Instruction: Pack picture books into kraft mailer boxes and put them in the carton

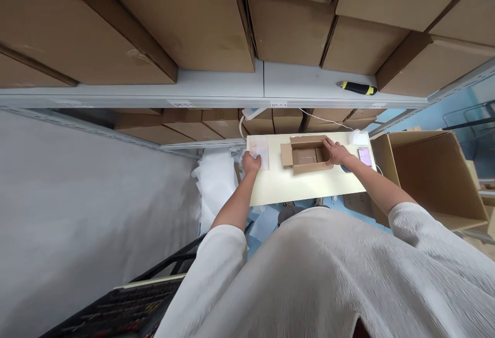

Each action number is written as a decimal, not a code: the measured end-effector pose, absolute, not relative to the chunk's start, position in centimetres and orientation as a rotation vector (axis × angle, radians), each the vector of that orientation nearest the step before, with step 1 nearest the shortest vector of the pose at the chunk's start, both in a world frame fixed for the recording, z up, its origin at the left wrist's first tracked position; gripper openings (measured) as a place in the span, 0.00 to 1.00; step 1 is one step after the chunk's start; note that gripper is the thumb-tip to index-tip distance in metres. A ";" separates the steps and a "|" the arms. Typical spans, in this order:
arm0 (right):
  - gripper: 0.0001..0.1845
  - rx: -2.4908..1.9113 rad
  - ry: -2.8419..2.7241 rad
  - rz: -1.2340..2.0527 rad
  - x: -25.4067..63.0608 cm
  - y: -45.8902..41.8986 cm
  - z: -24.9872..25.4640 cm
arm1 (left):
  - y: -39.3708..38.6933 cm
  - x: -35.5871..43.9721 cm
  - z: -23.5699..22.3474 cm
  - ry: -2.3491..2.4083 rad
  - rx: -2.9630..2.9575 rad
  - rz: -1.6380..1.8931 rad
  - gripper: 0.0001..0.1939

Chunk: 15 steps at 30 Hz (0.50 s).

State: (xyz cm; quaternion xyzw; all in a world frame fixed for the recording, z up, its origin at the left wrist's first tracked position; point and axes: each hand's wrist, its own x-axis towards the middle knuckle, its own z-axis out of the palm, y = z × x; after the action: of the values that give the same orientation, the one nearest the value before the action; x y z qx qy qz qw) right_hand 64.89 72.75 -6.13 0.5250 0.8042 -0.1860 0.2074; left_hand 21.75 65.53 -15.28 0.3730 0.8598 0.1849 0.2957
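Note:
On the pale tabletop (270, 188) sits a small cardboard box (296, 168) with its top open and flaps folded outward. My right hand (335, 152) grips its right end, thumb and fingers around the wall. At the table's left edge, my left hand (251, 163) is curled on a flat, clear, pinkish plastic packet (263, 147). The fingertips there are partly hidden. A dark round object (345, 169) lies partly under my right wrist.
A phone (364, 156) and a white block-like item (358, 137) lie at the table's right end. A large open carton (429, 173) stands at right. White packing sheets (216, 183) hang at left. Above, a shelf (224, 85) holds several cartons and a black-yellow utility knife (358, 88).

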 end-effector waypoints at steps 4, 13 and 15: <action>0.79 1.477 2.222 -0.506 64.8 72.4 -6.0 | 65.9 21.3 -16.7 2.363 0.868 0.275 0.30; 0.82 1.494 2.209 -0.514 64.6 71.8 -6.0 | 67.2 21.7 -17.7 2.422 0.789 0.101 0.34; 0.82 1.500 2.189 -0.508 64.5 71.8 -5.8 | 67.5 21.6 -17.5 2.408 0.797 0.071 0.32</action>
State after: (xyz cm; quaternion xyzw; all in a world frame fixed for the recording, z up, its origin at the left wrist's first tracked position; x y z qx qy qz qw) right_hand 64.45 71.76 -5.83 0.5418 0.7907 -0.1837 0.2181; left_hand 21.56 67.46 -17.52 0.3000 0.9060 0.0268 0.2975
